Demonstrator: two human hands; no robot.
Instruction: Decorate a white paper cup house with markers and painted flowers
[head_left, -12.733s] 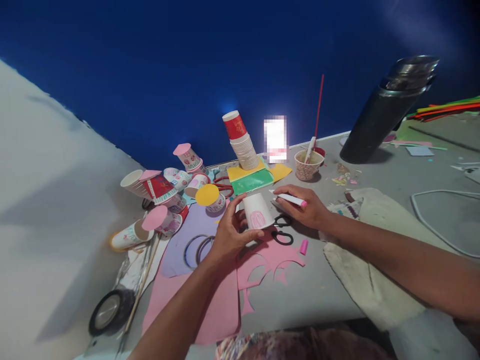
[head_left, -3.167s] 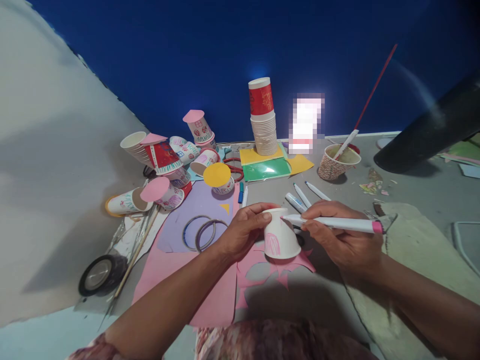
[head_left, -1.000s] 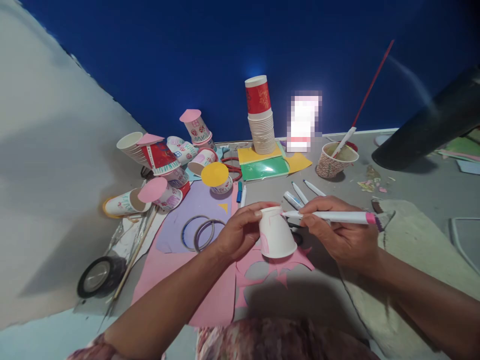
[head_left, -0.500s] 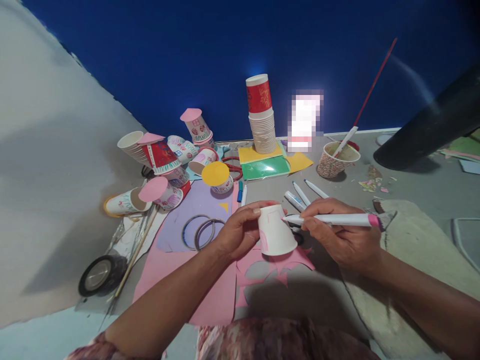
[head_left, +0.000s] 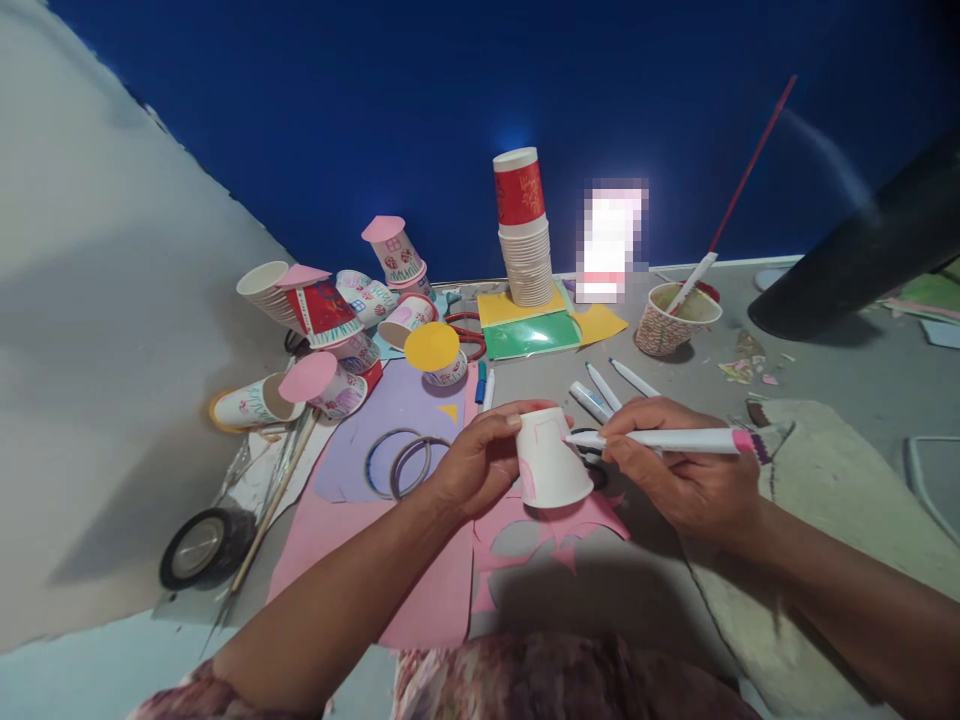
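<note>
A white paper cup (head_left: 556, 470) is upside down above the table, gripped from its left side by my left hand (head_left: 480, 455). Pink lines mark it: a filled shape low on the left and a thin outline near the top. My right hand (head_left: 679, 465) pinches a white marker with a pink band (head_left: 690, 440), held almost level. The marker's tip touches or nearly touches the cup's right side. Pink paper with round cut-outs (head_left: 525, 545) lies beneath the cup. Several white markers (head_left: 634, 377) rest beyond my right hand.
Decorated paper cups (head_left: 394, 250) crowd the back left. A tall stack of cups (head_left: 525, 265) stands on yellow and green packets. Tape rings (head_left: 420, 468) lie on purple paper (head_left: 352, 430). A cup with a brush (head_left: 660, 330) and a cloth (head_left: 817, 520) are on the right.
The pink outline near the cup's top shows more clearly, and the marker tip sits slightly lower. Both hands keep almost the same places.
</note>
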